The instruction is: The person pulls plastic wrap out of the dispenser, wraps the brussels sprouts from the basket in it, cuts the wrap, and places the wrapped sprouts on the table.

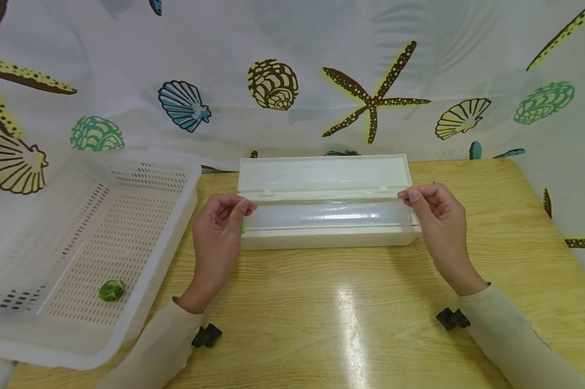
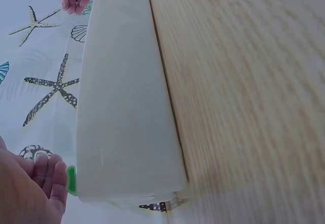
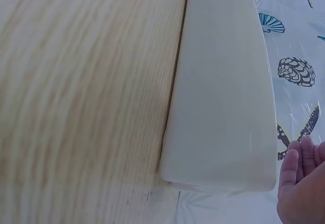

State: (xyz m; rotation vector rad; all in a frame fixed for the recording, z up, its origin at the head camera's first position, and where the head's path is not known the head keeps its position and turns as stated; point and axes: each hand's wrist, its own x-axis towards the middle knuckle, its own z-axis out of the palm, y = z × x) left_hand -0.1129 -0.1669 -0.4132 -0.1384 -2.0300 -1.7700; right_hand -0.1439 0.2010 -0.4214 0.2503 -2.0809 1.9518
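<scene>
A white cling film dispenser (image 1: pixel 331 240) lies lengthwise on the table with its lid (image 1: pixel 323 172) tipped back. A shiny roll of cling film (image 1: pixel 311 216) shows inside. My left hand (image 1: pixel 218 232) pinches the film's edge above the left end, thumb against curled fingers. At the other end my right hand (image 1: pixel 440 229) pinches the opposite corner, so the clear film stretches between both hands. A small green slider (image 2: pixel 72 180) sits at the dispenser's left end, close to my left fingers. Both wrist views show mostly the dispenser's plain front wall (image 3: pixel 218 92).
On the left stands a white perforated plastic basket (image 1: pixel 173 237) with one small green Brussels sprout (image 1: pixel 111 290) in it. A curtain (image 1: pixel 302 129) printed with shells and starfish hangs right behind the wooden table (image 1: pixel 292 319).
</scene>
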